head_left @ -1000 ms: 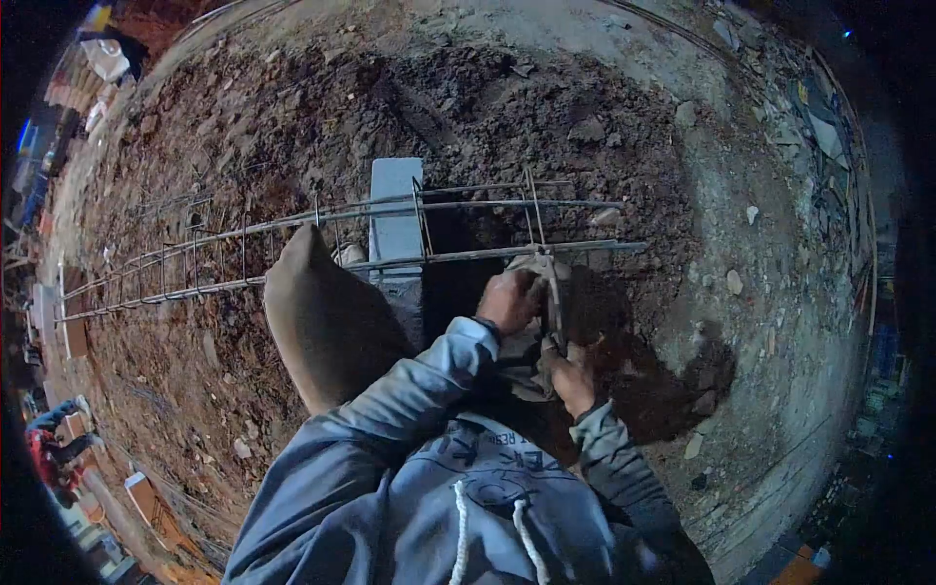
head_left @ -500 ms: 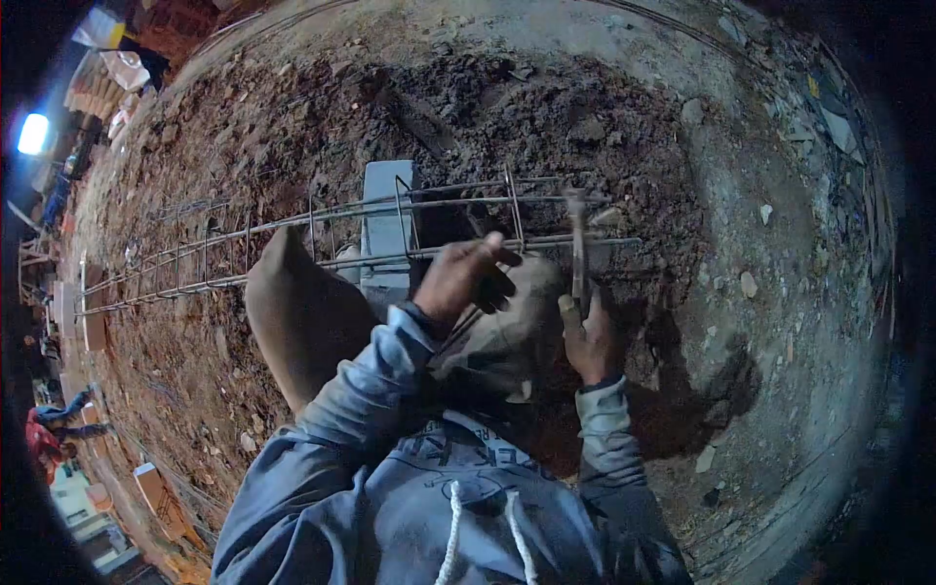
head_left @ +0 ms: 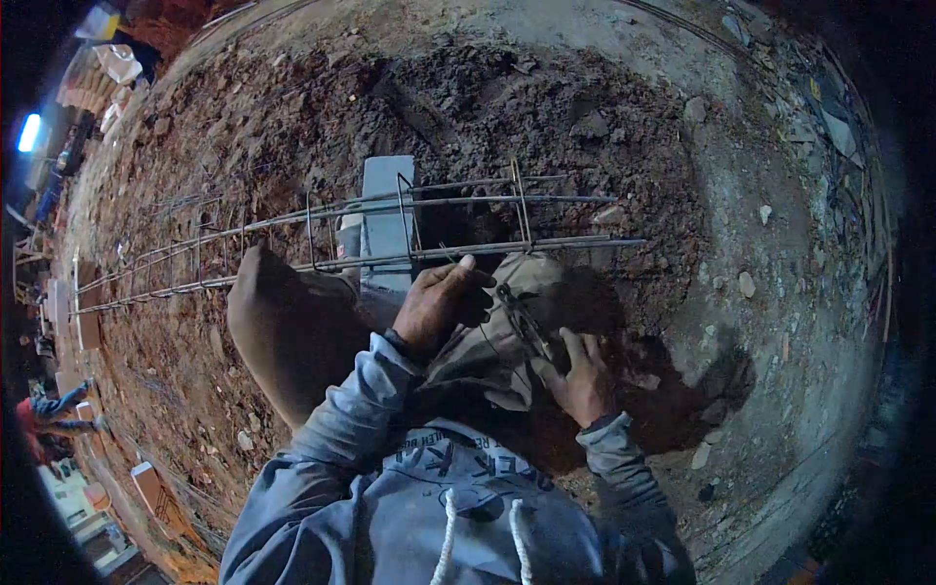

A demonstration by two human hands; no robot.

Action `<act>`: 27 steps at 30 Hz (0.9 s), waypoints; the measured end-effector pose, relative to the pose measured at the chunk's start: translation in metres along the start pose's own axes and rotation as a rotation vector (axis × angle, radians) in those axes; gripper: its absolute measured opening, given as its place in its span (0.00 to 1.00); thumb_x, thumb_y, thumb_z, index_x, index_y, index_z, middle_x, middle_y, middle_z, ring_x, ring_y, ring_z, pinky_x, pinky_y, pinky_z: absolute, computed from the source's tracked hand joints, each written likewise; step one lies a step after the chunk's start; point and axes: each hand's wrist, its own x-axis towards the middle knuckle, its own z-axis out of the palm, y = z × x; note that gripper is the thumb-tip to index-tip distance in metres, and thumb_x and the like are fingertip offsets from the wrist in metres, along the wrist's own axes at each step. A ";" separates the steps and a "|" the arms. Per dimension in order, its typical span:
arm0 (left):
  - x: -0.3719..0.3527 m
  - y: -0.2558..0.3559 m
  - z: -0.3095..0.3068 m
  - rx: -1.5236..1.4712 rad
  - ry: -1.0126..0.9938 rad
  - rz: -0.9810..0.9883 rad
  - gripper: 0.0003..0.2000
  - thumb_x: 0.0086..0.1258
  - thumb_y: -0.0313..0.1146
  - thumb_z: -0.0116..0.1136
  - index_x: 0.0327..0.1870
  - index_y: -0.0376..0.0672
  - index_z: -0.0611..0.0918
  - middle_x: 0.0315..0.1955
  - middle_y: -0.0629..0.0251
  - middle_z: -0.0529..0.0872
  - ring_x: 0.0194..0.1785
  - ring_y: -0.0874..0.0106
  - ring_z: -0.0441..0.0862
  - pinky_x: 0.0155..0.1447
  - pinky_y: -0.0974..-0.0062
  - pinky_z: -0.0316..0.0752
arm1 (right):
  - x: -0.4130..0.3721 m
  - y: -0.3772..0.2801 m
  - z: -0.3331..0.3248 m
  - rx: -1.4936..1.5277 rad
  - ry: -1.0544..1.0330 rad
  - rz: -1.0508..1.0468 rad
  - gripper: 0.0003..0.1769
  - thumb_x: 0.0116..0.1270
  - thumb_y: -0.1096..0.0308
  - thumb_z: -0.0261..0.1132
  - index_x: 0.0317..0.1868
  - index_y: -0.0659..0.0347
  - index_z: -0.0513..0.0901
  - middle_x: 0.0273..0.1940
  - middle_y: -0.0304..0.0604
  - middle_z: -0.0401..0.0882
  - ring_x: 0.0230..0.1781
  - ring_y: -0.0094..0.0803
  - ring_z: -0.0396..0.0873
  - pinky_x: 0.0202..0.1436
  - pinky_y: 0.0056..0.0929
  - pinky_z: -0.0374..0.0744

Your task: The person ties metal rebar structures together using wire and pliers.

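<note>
Pincers point(head_left: 522, 317) in our right hand point(head_left: 582, 378), centre of frame.
Our right fingers close on the pincers' lower end; the tool slants up-left from the grip over our knee, just below the rebar cage point(head_left: 429, 229). Our left hand point(head_left: 437, 304) curls just left of it; we cannot tell whether it grips anything.

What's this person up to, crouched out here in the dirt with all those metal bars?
A person in a grey hoodie crouches on bare soil next to a long rebar cage, which lies across a grey block. Their left hand sits just below the cage's near bar; whether it grips anything is unclear. Their right hand holds a dark metal tool at a slant, clear of the bars.
</note>
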 end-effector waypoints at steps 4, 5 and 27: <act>0.019 0.005 0.017 0.063 -0.083 -0.023 0.22 0.71 0.49 0.44 0.40 0.35 0.80 0.27 0.65 0.81 0.28 0.76 0.77 0.32 0.78 0.72 | 0.029 -0.025 -0.009 0.378 0.200 -0.101 0.28 0.63 0.53 0.60 0.54 0.68 0.70 0.45 0.56 0.74 0.46 0.51 0.72 0.51 0.39 0.70; 0.020 0.007 0.022 0.074 -0.152 0.014 0.22 0.71 0.49 0.43 0.43 0.36 0.80 0.30 0.64 0.82 0.32 0.74 0.78 0.35 0.78 0.74 | 0.030 -0.041 -0.010 0.703 0.109 -0.045 0.26 0.65 0.54 0.57 0.54 0.67 0.71 0.44 0.56 0.74 0.46 0.48 0.73 0.53 0.37 0.68; 0.226 0.023 -0.058 1.443 0.010 0.649 0.12 0.57 0.44 0.56 0.33 0.46 0.83 0.28 0.54 0.83 0.34 0.55 0.81 0.37 0.61 0.76 | 0.062 -0.030 -0.049 0.444 0.160 0.103 0.27 0.71 0.47 0.41 0.54 0.61 0.70 0.19 0.37 0.68 0.18 0.23 0.68 0.24 0.26 0.68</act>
